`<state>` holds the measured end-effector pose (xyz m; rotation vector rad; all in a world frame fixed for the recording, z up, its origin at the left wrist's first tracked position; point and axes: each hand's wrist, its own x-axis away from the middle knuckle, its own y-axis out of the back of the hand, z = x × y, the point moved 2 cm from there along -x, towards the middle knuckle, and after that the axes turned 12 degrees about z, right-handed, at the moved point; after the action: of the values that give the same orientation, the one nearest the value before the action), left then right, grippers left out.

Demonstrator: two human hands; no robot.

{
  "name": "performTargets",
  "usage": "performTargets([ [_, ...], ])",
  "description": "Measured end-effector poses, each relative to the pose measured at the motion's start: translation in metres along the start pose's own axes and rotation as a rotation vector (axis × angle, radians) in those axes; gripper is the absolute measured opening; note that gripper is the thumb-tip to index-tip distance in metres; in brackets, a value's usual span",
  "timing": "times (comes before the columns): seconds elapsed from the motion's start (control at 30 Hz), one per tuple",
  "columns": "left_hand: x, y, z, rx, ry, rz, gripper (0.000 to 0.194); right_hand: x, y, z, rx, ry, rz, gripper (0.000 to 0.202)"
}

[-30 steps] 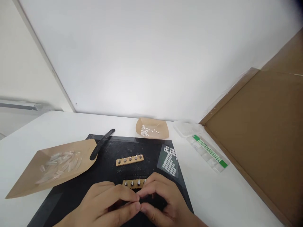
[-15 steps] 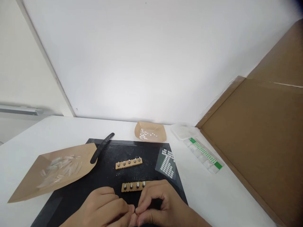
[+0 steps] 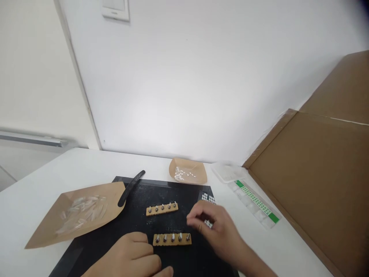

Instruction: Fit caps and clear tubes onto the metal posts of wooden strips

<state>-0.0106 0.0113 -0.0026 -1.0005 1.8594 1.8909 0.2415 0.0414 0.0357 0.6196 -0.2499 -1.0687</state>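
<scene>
My left hand point(image 3: 131, 256) is closed at the bottom of the view, fingers curled, beside the nearer tan strip point(image 3: 172, 243), which carries a row of small metal pegs with white tips. Whatever it may hold is hidden. My right hand point(image 3: 217, 231) has thumb and forefinger pinched together, to the right of both strips; anything between the fingertips is too small to make out. Beneath it lies a clear sheet of white oval stickers point(image 3: 208, 198), mostly covered by the hand. A second strip with pegs point(image 3: 162, 212) lies farther back on the black mat point(image 3: 129, 215).
At left, a brown paper tray point(image 3: 52, 215) holds clear false-nail tips, and a black curved nail file point(image 3: 131, 188) rests on its edge. Behind the mat stands a small paper tray point(image 3: 203, 173) with white bits. A green-and-white packet point(image 3: 256, 200) and cardboard point(image 3: 311, 165) are at right.
My hands, together at the bottom before, have parted. The right hand has moved up and right over the sticker sheet, uncovering the nearer strip's right end. The view has shifted slightly.
</scene>
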Motion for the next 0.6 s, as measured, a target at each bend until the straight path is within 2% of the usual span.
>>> performTargets([
  [0.1,-0.015,0.012,0.001,0.010,-0.043,0.085,0.020,-0.033,0.037,-0.008,0.297,-0.111,-0.042,0.018],
  [0.2,-0.020,0.017,0.003,0.037,-0.033,0.150,0.030,-0.074,0.070,-0.026,0.400,-0.159,-0.042,0.017],
  [0.27,-0.015,0.014,0.006,0.020,-0.010,0.158,0.038,-0.102,0.085,-0.040,0.461,-0.193,0.009,0.015],
  [0.33,-0.007,0.008,0.008,-0.001,0.036,0.126,0.043,-0.125,0.095,-0.054,0.510,-0.223,0.088,0.022],
  [0.37,-0.003,0.005,0.009,0.008,0.058,0.095,0.046,-0.134,0.098,-0.060,0.529,-0.239,0.133,0.032],
  [0.47,0.005,0.002,0.011,0.130,0.066,-0.137,0.058,-0.155,0.105,-0.073,0.571,-0.273,0.239,0.035],
  [0.5,0.004,0.003,0.011,0.160,0.067,-0.173,0.059,-0.160,0.106,-0.076,0.585,-0.283,0.269,0.035],
  [0.57,-0.001,0.008,0.011,0.201,0.082,-0.163,0.059,-0.168,0.108,-0.080,0.617,-0.302,0.319,0.034],
  [0.6,-0.006,0.011,0.010,0.216,0.076,-0.120,0.057,-0.171,0.108,-0.081,0.633,-0.310,0.339,0.034],
])
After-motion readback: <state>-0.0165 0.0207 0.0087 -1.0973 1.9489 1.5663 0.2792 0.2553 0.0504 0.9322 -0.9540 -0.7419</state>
